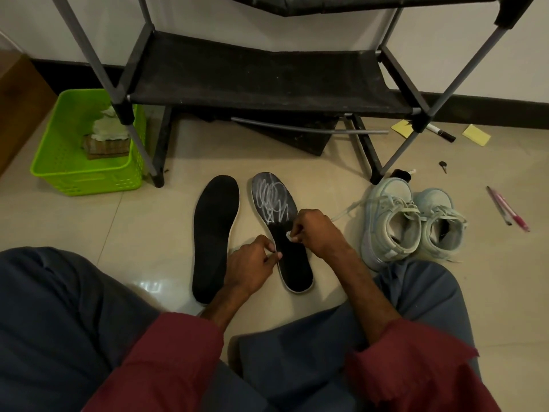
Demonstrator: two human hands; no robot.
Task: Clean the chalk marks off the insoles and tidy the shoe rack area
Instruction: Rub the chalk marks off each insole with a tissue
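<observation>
The chalked insole (294,272) lies flat on the floor, its long axis running away from the person, heel end nearest and toe end towards the shoe rack (255,75); the chalk scribble (271,200) covers the toe half, while the heel half looks dark and unmarked; the right hand (315,233) sits over the insole's middle, fingers curled and pinching a small white wad (289,235) against its surface, just short of the scribble's near edge; the left hand (252,269) pinches the insole's left rim nearer the heel, seemingly to steady it; so the marks lie straight ahead of the wad, along the insole's length, and the right hand is the nearer to them; the next strokes probably need to travel toeward; a second insole (214,233) lies parallel just to its left, with no chalk showing; pale sneakers (410,221) stand to its right.
</observation>
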